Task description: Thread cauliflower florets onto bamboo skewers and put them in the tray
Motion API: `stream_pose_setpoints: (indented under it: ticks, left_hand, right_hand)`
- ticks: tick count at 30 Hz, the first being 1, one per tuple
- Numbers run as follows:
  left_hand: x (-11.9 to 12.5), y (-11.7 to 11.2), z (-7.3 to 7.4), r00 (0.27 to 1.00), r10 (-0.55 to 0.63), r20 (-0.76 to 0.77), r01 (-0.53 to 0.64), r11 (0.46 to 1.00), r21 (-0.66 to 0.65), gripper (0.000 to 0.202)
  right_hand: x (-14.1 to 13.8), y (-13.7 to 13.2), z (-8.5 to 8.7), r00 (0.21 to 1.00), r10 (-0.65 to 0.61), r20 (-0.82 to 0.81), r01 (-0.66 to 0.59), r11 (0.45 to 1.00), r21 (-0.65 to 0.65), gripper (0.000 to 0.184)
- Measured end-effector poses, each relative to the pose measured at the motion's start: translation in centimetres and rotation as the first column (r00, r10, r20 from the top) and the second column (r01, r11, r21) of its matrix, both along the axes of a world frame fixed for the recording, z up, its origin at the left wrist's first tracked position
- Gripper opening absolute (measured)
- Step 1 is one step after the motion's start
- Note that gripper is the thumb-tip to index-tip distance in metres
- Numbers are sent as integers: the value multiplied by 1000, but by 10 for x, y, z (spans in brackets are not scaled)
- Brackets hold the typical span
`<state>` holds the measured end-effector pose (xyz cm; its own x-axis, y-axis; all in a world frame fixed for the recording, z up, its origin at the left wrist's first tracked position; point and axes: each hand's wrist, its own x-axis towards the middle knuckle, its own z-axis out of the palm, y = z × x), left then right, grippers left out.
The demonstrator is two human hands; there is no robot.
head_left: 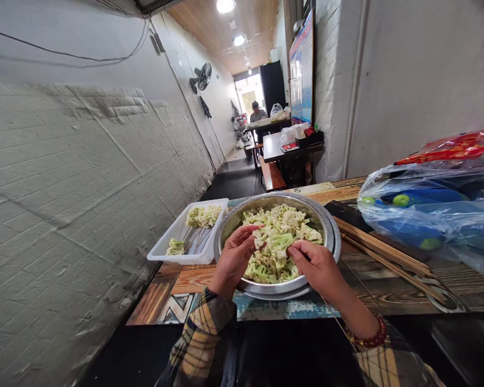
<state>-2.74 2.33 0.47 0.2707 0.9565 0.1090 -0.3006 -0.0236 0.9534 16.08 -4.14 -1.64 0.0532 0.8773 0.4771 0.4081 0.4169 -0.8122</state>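
Cauliflower florets (pixel 280 215) fill a round metal bowl (pixel 331 236) in front of me. My left hand (pixel 234 258) is closed at the bowl's left side, with pale florets at its fingertips. From the right, my right hand (pixel 317 267) pinches a greenish cauliflower floret (pixel 280 243) by its stem end, above the heap. A thin bamboo skewer (pixel 334 314) shows below my right hand and slants toward my forearm; whether my fingers hold it is hidden. Left of the bowl, a white tray (pixel 155 255) contains skewered cauliflower (pixel 204 216).
A bundle of bamboo skewers (pixel 383 247) lies right of the bowl on the patterned wooden table (pixel 193 279). Clear plastic bags (pixel 439 199) with green and blue contents stand at the far right. Farther back, a person (pixel 258 114) sits beyond a dark table (pixel 274 148).
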Motion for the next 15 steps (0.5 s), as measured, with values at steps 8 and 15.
stream_pose_setpoints:
  ticks: [8,15]
  left_hand:
    - [-1,-3,-5,989,134,69,-139,988,69,30]
    - [-1,-5,-6,980,160,118,-163,986,21,41]
  right_hand:
    - [-1,0,-3,992,47,120,-42,998,-50,29]
    - [-4,-3,-1,969,94,227,-81,995,-65,28]
